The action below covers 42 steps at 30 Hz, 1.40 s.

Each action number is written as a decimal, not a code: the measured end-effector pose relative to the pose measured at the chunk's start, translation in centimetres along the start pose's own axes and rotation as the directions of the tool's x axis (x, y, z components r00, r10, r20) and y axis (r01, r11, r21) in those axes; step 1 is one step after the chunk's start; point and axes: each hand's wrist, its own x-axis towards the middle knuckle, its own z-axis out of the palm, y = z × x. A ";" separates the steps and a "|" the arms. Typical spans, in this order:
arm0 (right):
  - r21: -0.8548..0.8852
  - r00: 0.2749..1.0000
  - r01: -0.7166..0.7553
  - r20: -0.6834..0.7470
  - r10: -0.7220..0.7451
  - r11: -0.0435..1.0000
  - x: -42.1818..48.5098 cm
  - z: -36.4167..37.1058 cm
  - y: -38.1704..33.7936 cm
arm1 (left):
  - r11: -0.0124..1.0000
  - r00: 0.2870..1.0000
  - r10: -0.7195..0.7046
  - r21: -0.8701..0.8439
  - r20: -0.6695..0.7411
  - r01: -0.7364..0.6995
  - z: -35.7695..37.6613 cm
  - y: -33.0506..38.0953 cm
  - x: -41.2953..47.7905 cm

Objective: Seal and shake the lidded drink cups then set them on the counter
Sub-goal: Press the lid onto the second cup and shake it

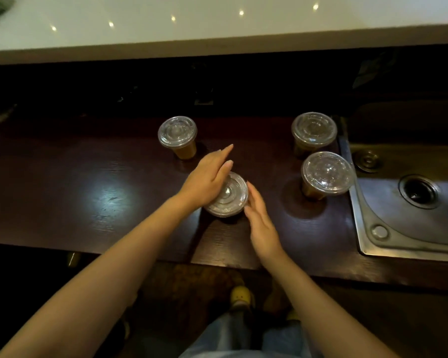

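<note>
Several clear plastic cups of brownish drink with clear flat lids stand on the dark wooden counter (88, 202). The middle cup (230, 200) is right in front of me. My left hand (207, 177) lies flat over the left part of its lid, fingers straight and pointing up-right. My right hand (261, 223) is beside the cup's right edge, fingers straight, touching or nearly touching the lid rim. Another cup (177, 135) stands at the back left. Two more cups stand at the right, one behind (314, 130) and one nearer (327, 174).
A steel sink (398, 228) with a drain hole (419, 191) is set into the counter at the right, close to the right-hand cups. A raised pale ledge (217, 21) runs along the back. The counter's front edge is just below my wrists.
</note>
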 end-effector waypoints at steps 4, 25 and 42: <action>-0.218 0.972 0.012 0.233 0.040 0.976 1.5 -3.1 0.5 | 0.966 0.995 0.096 0.242 0.013 -0.096 0.1 1.5 -0.2; -0.411 0.950 0.197 0.304 -0.070 0.890 5.7 -2.3 -0.1 | 0.854 0.979 -0.137 0.484 -0.150 0.193 2.8 3.4 -1.7; -0.552 0.956 0.278 0.239 -0.171 0.786 6.1 -0.7 1.8 | 0.948 0.960 -0.192 0.215 -0.205 0.236 1.2 2.3 -1.9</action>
